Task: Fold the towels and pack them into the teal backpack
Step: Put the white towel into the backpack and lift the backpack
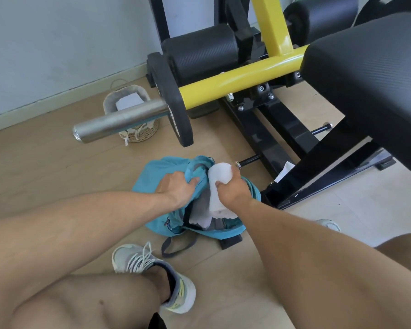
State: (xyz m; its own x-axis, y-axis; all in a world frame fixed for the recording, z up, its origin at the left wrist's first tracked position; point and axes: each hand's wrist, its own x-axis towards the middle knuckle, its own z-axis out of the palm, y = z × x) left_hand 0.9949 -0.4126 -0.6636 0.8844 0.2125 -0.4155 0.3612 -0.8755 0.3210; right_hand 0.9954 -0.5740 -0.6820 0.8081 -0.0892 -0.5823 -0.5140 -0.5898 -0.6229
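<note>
The teal backpack (152, 179) lies on the wooden floor in front of me, its top opening spread wide. My left hand (178, 186) grips the left edge of the opening and holds it apart. My right hand (233, 189) grips a rolled white towel (220, 176) and holds it over the opening, its lower end inside the bag. A grey towel (201, 211) lies inside the backpack under the white one.
A yellow and black weight bench (242, 74) with a steel bar (119, 121) and plate stands just behind the backpack. A woven basket (140, 134) holding a white cloth sits by the wall. My left shoe (152, 269) is on the floor near the bag.
</note>
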